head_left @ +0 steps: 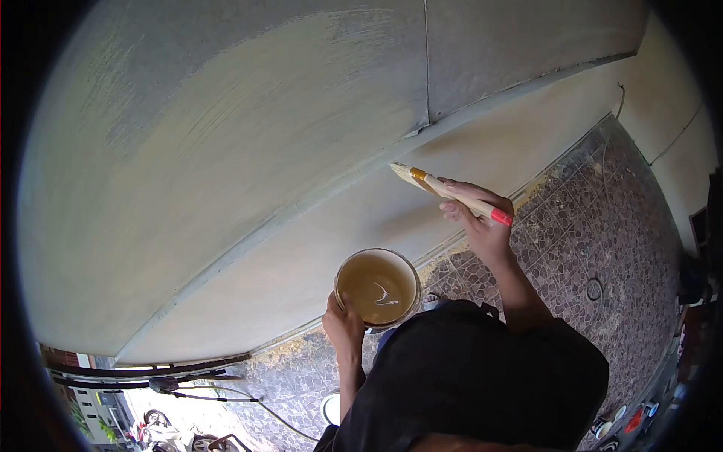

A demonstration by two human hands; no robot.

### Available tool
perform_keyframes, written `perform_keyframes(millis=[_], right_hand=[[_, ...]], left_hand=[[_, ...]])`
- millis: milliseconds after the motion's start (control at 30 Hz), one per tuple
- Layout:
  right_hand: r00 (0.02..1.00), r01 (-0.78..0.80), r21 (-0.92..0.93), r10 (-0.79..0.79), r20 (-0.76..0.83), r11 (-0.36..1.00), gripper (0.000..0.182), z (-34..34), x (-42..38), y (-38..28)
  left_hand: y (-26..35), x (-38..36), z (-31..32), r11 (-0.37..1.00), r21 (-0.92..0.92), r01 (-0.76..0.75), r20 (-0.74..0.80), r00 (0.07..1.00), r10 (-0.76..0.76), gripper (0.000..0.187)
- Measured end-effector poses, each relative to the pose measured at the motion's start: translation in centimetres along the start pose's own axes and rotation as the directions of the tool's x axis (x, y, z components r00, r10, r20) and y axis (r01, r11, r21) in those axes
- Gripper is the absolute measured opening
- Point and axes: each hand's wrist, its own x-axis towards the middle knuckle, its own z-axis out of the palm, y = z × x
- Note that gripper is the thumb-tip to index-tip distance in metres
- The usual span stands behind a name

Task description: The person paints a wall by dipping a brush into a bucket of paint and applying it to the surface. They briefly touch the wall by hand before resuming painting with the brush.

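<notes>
A paintbrush (468,200) with a pale wooden handle and a red end is gripped in my right hand (486,222). Its bristles, coated with pale paint, point up and left and overlap the grey ledge (361,172) of the wall in this view. Below and to the left, my left hand (344,325) grips the rim and side of a round paint bucket (378,288). Tan liquid with a whitish streak shows inside the bucket. Broad pale-yellow brush strokes cover much of the grey upper wall panel (226,113).
Patterned floor tiles (572,248) run along the wall's foot, with yellowish stains by the edge. A white container (330,409) stands on the floor near my left arm. Several small containers (602,428) lie at lower right. Parked motorcycles (162,433) and a cable (279,418) show at lower left.
</notes>
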Motion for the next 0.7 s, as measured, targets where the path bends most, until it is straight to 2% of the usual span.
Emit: perform_keyframes(millis=[33, 100, 200, 233, 300, 400, 467, 500, 567, 633, 700], right_hand=[[0.999, -0.044, 0.019, 0.044, -0.02, 0.999, 0.026, -1.6, 0.3, 0.1], [0.996, -0.039, -0.061, 0.035, -0.076, 0.997, 0.019, -4.3, 0.9, 0.7], [0.993, -0.009, -0.076, 0.0, -0.116, 0.997, 0.021, -6.6, 1.9, 1.4], [0.994, 0.031, -0.145, -0.046, -0.101, 0.989, 0.023, -7.1, 2.3, 1.6], [0.993, 0.074, -0.207, -0.091, -0.076, 0.975, 0.025, -7.2, 3.4, 1.4], [0.984, 0.047, -0.264, -0.091, -0.156, 0.963, 0.028, -5.2, 5.1, 0.7], [0.947, 0.272, -0.342, -0.314, -0.07, 0.899, 0.028, -4.4, 6.5, 1.2], [0.948, 0.272, -0.338, -0.311, -0.066, 0.901, 0.028, -4.0, 7.1, 1.8], [0.906, 0.422, -0.17, -0.408, 0.111, 0.89, 0.024, -3.1, 8.4, 3.0], [0.887, 0.457, -0.165, -0.433, 0.162, 0.874, 0.025, -3.0, 10.1, 3.4], [0.857, 0.512, -0.255, -0.469, 0.213, 0.82, 0.024, -3.9, 11.8, 5.1]], left_hand=[[0.4, 0.1, 0.6, 1.0, -0.015, -0.011, 0.008, 1.0, 0.011, 0.03], [1.3, 0.5, 2.0, 0.999, -0.029, -0.017, 0.015, 1.0, 0.018, 0.031], [2.4, 0.4, 3.5, 1.0, -0.014, 0.003, 0.042, 0.999, -0.002, 0.031], [3.2, 0.2, 3.7, 1.0, -0.013, -0.001, 0.043, 0.999, 0.002, 0.031], [4.4, 0.2, 4.2, 1.0, -0.013, 0.0, 0.038, 0.999, 0.0, 0.031], [5.1, -0.1, 5.0, 1.0, -0.018, 0.006, 0.035, 0.999, -0.005, 0.031], [5.1, -0.1, 5.6, 0.999, -0.029, 0.023, 0.034, 0.999, -0.022, 0.03], [5.3, -0.1, 5.7, 0.999, -0.03, 0.029, 0.031, 0.999, -0.028, 0.03], [6.1, -0.2, 5.8, 1.0, -0.017, -0.007, 0.026, 1.0, 0.008, 0.03], [6.8, -0.3, 5.9, 0.999, -0.02, -0.029, 0.019, 0.999, 0.029, 0.03], [6.9, 0.0, 6.0, 0.998, -0.016, -0.059, 0.011, 0.998, 0.059, 0.03]])
